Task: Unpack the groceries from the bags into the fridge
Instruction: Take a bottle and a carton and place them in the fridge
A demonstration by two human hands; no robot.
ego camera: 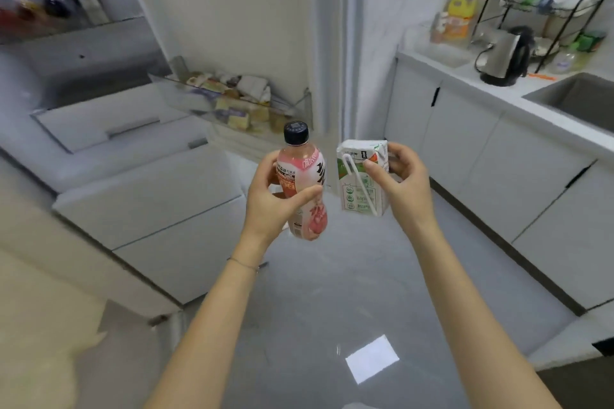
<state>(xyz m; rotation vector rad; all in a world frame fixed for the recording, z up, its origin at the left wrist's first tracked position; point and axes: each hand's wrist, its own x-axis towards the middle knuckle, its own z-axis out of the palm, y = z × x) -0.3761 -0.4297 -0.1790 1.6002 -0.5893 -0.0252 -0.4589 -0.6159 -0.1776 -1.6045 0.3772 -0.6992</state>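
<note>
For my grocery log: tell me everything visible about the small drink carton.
The drink carton is a small white box, seemingly coated card, with green print. A white bent straw lies diagonally across its face. Held nearly upright in the air, it is gripped by the right hand, thumb on its front.

One pink bottle (309,173), one carton (349,192), one kettle (501,56).

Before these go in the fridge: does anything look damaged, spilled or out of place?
Nothing spilled or broken shows. The bottle in the left hand is capped; the carton in the right hand has its straw attached. Only the packets in the door shelf lie jumbled.
</note>
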